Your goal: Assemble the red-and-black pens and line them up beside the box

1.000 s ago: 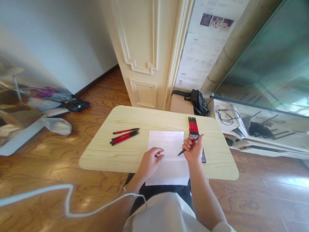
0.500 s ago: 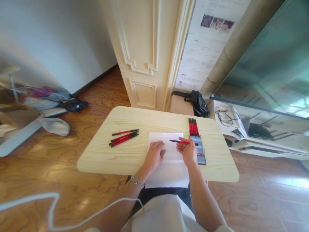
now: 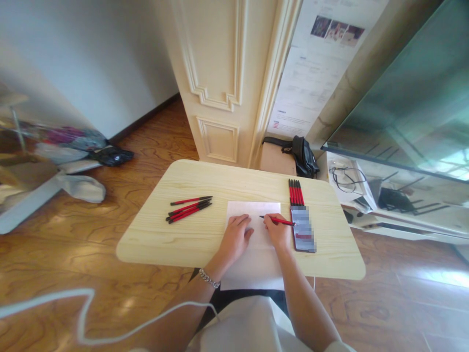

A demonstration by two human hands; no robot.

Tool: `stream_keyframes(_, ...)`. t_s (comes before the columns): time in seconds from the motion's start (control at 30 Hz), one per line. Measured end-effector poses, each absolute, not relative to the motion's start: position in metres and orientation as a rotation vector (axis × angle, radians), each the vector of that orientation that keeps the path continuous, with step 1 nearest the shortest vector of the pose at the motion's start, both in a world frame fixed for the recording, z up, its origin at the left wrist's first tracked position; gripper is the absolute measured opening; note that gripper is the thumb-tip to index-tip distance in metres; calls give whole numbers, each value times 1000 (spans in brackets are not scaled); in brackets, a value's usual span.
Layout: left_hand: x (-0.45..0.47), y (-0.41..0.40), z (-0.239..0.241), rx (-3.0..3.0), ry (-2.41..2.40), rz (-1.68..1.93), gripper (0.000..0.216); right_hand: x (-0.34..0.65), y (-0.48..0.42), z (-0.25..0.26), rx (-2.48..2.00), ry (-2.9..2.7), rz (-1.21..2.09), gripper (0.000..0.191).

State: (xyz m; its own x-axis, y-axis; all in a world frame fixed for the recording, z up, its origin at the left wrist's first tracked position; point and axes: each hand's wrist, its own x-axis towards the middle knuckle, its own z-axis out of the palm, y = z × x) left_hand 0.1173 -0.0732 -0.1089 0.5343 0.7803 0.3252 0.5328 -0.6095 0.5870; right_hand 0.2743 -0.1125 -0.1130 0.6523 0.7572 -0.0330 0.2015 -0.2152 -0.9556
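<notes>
My right hand (image 3: 279,231) is closed around a slim red pen (image 3: 277,220) with a black tip, which lies nearly level over the white paper (image 3: 252,244) on the table (image 3: 205,234). My left hand (image 3: 236,235) lies flat and open on the sheet, gripping nothing. Any lettering on the pen is too small to read, I think.

Bare bench (image 3: 205,183) lies open between the loose pens (image 3: 189,209) at left and the paper sheet (image 3: 252,210). The pen row (image 3: 295,192) and phone (image 3: 303,229) block the right side; both hands occupy the sheet.
</notes>
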Motion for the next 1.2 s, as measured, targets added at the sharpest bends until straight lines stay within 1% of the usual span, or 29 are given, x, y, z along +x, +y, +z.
stream_keyframes(0.2, 117, -73, -109, 2348, 1063, 809, 31, 270, -114, -107, -1827, -879, 555, 25)
stream_keyframes(0.37, 118, -74, -108, 2331, 1064, 817, 31, 269, -115, -107, -1851, -849, 467, 22)
stream_keyframes(0.5, 118, -74, -108, 2319, 1065, 814, 32, 268, -114, -105, -1826, -797, 472, 18)
stream_keyframes(0.63, 118, -73, -108, 2316, 1071, 813, 32, 271, -113, -101, -1690, -695, 608, 18)
stream_keyframes(0.73, 118, -73, -107, 2310, 1074, 812, 32, 278, -115, -97, -1518, -530, 751, 24)
stream_keyframes(0.83, 118, -73, -106, 2313, 1066, 800, 32, 286, -117, -91, -1345, -412, 804, 30)
stream_keyframes(0.9, 118, -72, -104, 2320, 1057, 786, 32, 288, -120, -87, -1215, -379, 866, 26)
stream_keyframes(0.97, 117, -71, -101, 2314, 1041, 779, 32, 289, -123, -85, -1100, -354, 969, 15)
stream_keyframes(1.0, 117, -71, -100, 2300, 1034, 783, 32, 288, -124, -84, -1057, -344, 1020, 14)
stream_keyframes(1.1, 111, -74, -94, 2215, 1028, 807, 30, 283, -129, -82, -968, -302, 1116, 31)
stream_keyframes(1.2, 100, -82, -88, 2087, 1066, 803, 25, 278, -133, -78, -930, -242, 1207, 27)
